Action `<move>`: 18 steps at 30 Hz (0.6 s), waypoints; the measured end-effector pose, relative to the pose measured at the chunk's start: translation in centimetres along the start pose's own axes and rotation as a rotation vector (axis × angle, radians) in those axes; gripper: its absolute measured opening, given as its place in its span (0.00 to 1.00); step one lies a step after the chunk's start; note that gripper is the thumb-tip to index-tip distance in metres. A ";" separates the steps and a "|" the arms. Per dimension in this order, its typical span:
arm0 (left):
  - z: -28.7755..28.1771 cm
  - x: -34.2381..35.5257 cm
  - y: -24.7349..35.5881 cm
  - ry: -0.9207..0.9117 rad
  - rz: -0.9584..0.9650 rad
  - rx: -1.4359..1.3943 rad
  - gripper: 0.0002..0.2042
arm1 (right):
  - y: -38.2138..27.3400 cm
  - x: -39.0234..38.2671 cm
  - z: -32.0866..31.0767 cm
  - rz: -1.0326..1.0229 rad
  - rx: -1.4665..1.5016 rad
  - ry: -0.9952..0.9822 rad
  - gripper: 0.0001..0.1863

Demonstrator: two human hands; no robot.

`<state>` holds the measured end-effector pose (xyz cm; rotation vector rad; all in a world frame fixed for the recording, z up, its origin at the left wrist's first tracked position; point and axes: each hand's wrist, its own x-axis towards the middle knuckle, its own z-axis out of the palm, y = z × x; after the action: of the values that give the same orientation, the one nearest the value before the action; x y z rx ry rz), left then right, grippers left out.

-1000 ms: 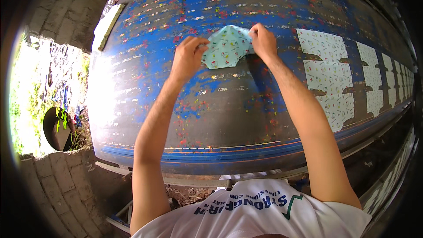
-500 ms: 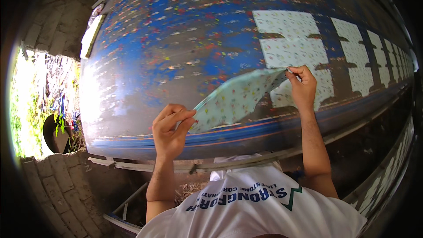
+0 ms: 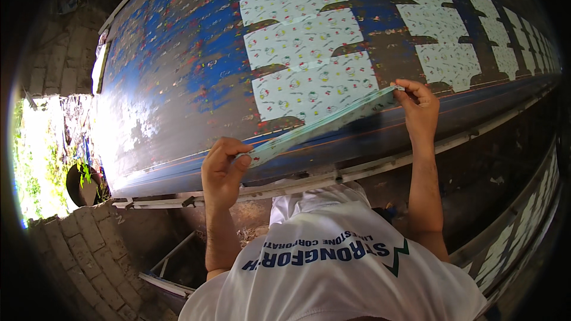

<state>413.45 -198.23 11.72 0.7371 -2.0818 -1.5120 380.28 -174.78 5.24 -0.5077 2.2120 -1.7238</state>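
Grip of both hands: left hand (image 3: pixel 223 169) and right hand (image 3: pixel 421 113) each pinch one end of a pale-green patterned cloth (image 3: pixel 321 123), stretched between them, long axis slanting away rightward, left end nearer the body. Beyond the grip, pale printed panels (image 3: pixel 312 86) lie flat on the paint-marked table (image 3: pixel 184 113); well left, a bright opening (image 3: pixel 44 166).

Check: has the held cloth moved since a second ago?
Yes: the held cloth has moved right and toward the table's near edge. It was left of the nearest column of laid pieces; now it spans that column's near end.
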 end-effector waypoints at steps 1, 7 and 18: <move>0.4 0.2 0.2 0.004 -0.019 0.010 0.07 | 0.2 0.1 -0.9 -0.026 0.012 0.011 0.12; 3.3 7.2 -5.6 0.135 -0.020 0.374 0.06 | 2.8 3.3 0.4 -0.136 -0.090 0.072 0.11; 5.0 14.5 -15.2 0.205 -0.042 0.756 0.06 | 6.3 10.3 6.9 -0.196 -0.448 -0.022 0.10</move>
<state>401.64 -208.10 -3.49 1.1392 -2.4702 -0.5850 373.41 -183.96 -2.67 -0.8650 2.6129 -1.2843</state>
